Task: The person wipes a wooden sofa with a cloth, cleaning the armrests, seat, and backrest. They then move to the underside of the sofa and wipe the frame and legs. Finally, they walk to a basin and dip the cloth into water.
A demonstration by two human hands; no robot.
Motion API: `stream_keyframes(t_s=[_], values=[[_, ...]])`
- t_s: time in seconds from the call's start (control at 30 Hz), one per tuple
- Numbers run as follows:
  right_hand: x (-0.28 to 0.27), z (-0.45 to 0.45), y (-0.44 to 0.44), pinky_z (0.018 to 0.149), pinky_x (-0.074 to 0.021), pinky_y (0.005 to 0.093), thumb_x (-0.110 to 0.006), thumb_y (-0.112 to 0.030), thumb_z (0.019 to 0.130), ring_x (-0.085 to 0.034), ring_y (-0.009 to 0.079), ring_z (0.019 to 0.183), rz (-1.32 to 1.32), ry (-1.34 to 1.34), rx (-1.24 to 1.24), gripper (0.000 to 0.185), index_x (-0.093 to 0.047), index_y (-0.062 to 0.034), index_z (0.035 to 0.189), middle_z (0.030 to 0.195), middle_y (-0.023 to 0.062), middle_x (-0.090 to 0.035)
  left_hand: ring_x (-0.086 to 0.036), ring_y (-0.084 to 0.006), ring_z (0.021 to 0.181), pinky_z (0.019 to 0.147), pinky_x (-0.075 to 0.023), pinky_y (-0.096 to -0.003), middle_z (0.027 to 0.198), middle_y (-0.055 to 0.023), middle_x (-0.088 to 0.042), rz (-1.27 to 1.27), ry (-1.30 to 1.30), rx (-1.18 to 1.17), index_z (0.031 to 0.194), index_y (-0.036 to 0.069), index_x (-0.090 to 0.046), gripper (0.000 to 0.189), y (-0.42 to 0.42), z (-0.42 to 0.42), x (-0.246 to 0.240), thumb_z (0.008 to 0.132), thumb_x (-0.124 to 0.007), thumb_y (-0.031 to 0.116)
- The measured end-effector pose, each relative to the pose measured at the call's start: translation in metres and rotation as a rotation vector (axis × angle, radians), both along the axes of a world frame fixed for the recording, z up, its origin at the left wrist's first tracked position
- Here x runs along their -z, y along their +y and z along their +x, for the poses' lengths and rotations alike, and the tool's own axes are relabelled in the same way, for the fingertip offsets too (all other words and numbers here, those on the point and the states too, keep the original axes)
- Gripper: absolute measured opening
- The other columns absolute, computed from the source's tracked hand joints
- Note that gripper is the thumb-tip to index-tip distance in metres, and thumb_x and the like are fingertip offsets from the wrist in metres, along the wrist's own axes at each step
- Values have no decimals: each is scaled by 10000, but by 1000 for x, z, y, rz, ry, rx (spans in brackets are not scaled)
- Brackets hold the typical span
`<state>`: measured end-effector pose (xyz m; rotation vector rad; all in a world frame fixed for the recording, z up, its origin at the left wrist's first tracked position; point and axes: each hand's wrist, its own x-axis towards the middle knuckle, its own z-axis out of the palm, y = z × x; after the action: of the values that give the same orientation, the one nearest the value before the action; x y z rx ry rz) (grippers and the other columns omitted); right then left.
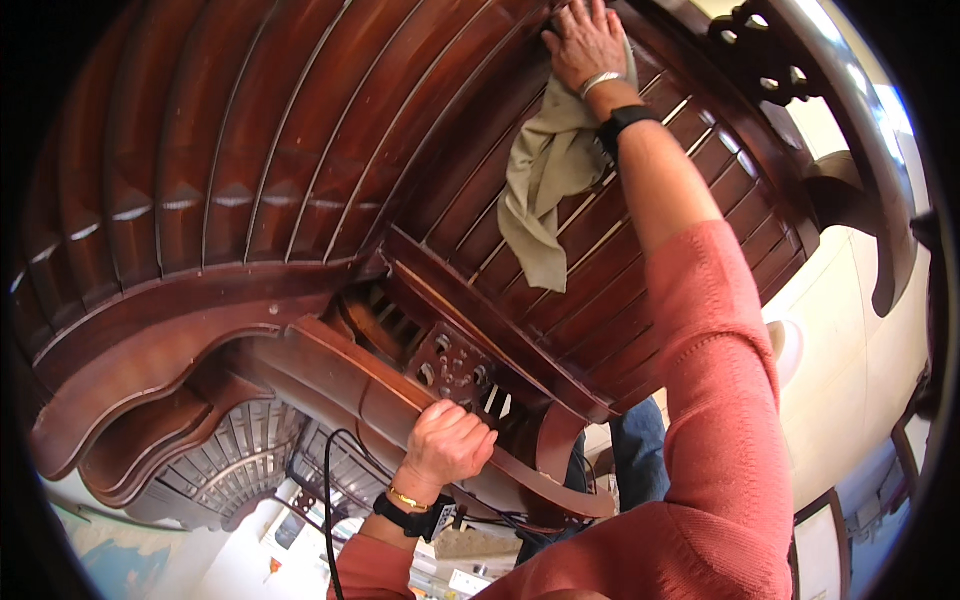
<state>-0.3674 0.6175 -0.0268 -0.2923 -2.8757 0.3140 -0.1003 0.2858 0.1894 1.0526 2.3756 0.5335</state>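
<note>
My right hand lies flat, fingers extended, at the far end of a slatted panel of dark reddish-brown wooden furniture. Beneath its palm is a greyish-beige cloth, pressed against the wood. The cloth's loose end trails over the slats towards me. With curled fingers, my left hand grips the top of a curved wooden armrest. Beyond that rail, a carved, pierced panel shows below the slats. Part of the cloth is hidden under my right hand and wrist.
Curved wooden slats rise on the left. A scrolled wooden rail runs along the right side. A black cable hangs near my left forearm. More slatted furniture stands lower left. Pale floor tiles show at right.
</note>
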Motion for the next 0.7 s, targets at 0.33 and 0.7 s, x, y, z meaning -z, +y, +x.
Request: stream_keyframes(t_s=[0.33, 0.7], values=[[-5, 24, -64, 1133, -216, 415, -495, -366, 917, -377, 311, 1303, 131, -10, -263, 456, -537, -36, 1229, 1291, 146, -505, -502, -197, 601, 677, -446, -315, 590, -27, -490, 44, 26, -26, 571, 100, -543, 194, 0, 0, 0, 710, -676, 125], [-2, 96, -208, 1180, -118, 401, -531, -318, 880, -296, 284, 1372, -171, -122, -624, 553, -431, -60, 1359, 1425, 130, -400, -494, -198, 594, 653, -434, -314, 568, -27, -471, 66, 60, -27, 549, 103, -525, 218, -2, 4, 4, 707, -673, 121]])
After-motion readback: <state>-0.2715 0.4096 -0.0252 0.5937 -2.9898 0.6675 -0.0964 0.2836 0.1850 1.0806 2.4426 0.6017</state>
